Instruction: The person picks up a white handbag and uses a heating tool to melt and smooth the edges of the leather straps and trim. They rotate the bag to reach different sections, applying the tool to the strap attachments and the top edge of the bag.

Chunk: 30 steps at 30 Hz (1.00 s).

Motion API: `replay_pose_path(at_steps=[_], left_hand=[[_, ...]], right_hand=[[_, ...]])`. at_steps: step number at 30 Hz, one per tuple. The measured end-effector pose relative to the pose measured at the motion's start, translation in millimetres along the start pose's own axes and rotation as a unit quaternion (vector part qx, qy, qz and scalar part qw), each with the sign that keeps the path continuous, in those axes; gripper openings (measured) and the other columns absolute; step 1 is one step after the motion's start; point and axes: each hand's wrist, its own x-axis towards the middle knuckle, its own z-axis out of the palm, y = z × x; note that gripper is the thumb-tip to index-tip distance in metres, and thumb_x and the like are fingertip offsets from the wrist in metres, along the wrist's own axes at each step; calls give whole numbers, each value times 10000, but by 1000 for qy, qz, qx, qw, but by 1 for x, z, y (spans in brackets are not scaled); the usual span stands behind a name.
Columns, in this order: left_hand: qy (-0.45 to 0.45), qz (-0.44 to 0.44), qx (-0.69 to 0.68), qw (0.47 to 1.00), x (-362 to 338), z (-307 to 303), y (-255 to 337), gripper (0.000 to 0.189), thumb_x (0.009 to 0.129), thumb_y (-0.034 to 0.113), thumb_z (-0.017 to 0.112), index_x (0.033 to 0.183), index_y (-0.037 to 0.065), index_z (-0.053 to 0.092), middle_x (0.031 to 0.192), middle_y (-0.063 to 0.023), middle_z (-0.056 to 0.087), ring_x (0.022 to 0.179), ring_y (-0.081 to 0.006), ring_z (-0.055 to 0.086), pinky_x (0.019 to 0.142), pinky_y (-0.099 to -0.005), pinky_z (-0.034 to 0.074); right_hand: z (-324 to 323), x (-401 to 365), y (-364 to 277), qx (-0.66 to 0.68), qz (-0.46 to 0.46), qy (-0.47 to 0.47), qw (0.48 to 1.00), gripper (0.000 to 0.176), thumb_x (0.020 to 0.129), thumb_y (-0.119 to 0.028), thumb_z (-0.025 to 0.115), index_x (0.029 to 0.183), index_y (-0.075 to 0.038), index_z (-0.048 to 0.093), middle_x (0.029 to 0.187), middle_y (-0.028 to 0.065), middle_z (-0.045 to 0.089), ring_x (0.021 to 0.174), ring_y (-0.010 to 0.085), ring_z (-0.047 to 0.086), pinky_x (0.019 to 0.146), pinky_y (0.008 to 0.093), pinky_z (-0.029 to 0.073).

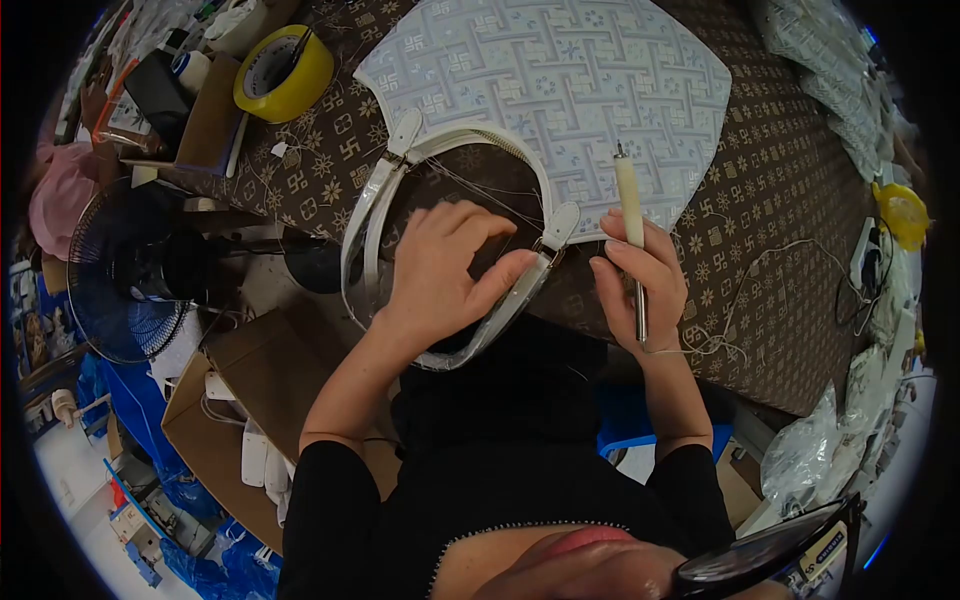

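A pale handbag (560,90) with a blue-grey lattice pattern lies on the brown patterned cloth. Its white handles (362,225), partly wrapped in clear film, loop toward me from two stitched tabs. My left hand (435,265) is inside the handle loop, fingers curved and thumb apart, close to the right-hand handle. Thin loose threads (490,185) run across the loop near its fingertips. My right hand (650,280) grips an awl (629,200) with a cream handle, its slim metal tip pointing away from me. The awl stands just right of the right tab (562,225).
A roll of yellow tape (285,75) lies at the back left beside a cardboard box (212,120). Left of the table stands a black fan (130,270), with an open carton (225,430) below. Loose thread (735,290) and plastic bags (805,450) lie to the right.
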Motion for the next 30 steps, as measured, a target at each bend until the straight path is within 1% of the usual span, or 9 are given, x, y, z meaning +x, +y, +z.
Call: replay_pose_path(at_steps=[1, 3, 5, 8, 10, 14, 16, 19, 30], left_hand=[[-89, -74, -39, 992, -4, -1, 2, 192, 717, 119, 677, 887, 66, 606, 879, -71, 585, 792, -243, 543, 730, -337, 398], [-40, -70, -33, 996, -4, 4, 3, 190, 725, 120, 666, 901, 74, 613, 892, -51, 592, 831, -231, 542, 744, -336, 395], [40, 34, 105, 993, 7, 2, -4, 186, 729, 131, 658, 907, 90, 622, 876, -36, 598, 869, -218, 540, 781, -340, 388], [32, 124, 170, 977, 20, -7, -13, 169, 721, 125, 663, 887, 106, 636, 848, -19, 594, 892, -209, 533, 824, -350, 373], [11, 127, 152, 980, 24, -11, -28, 159, 712, 140, 674, 865, 110, 644, 823, -9, 589, 877, -195, 532, 840, -351, 370], [-20, 112, 100, 988, 29, -21, -37, 92, 717, 156, 679, 798, 122, 648, 780, 4, 576, 829, -174, 535, 858, -351, 361], [-21, 106, 96, 990, 29, -21, -35, 85, 727, 152, 669, 799, 118, 640, 792, -1, 576, 833, -179, 536, 867, -350, 353], [-17, 98, 88, 991, 28, -19, -35, 75, 740, 150, 659, 797, 113, 628, 805, -7, 575, 831, -185, 537, 877, -353, 342], [10, 103, 82, 991, 26, -15, -39, 60, 769, 171, 641, 785, 126, 605, 780, 16, 565, 815, -166, 534, 892, -365, 332]], right_hand=[[-1, -1, 1, 0, 5, 4, 1000, 292, 700, 55, 646, 960, -61, 581, 948, 124, 631, 887, 302, 605, 814, 346, 473], [-5, 0, 7, 5, -11, -13, 1000, 244, 749, -16, 635, 983, -53, 580, 913, 124, 637, 860, 292, 613, 788, 341, 481], [-6, 2, 5, 13, -28, -31, 999, 218, 798, -88, 625, 1007, -44, 578, 878, 124, 642, 833, 282, 622, 762, 335, 490], [-12, 11, -5, 93, 14, -8, 996, 311, 876, -266, 554, 1045, -6, 574, 794, 120, 640, 728, 249, 628, 668, 301, 499], [-20, 17, 1, 141, -3, -63, 988, 432, 893, -375, 493, 1037, 21, 586, 751, 108, 632, 647, 204, 612, 580, 265, 481], [-16, 23, 5, 223, 57, -81, 970, 339, 898, -293, 520, 981, 22, 613, 734, 83, 629, 623, 147, 592, 556, 234, 460], [-5, 29, 3, 269, 162, -49, 948, 219, 877, -182, 566, 929, 22, 626, 713, 55, 625, 612, 96, 569, 537, 206, 437], [-3, 34, 8, 224, 180, -90, 954, 104, 828, -64, 612, 889, 18, 628, 703, 38, 619, 602, 68, 542, 530, 184, 418], [5, 43, 13, 162, 107, -126, 973, 68, 784, 28, 609, 852, 24, 610, 672, 50, 589, 584, 82, 513, 532, 194, 396]])
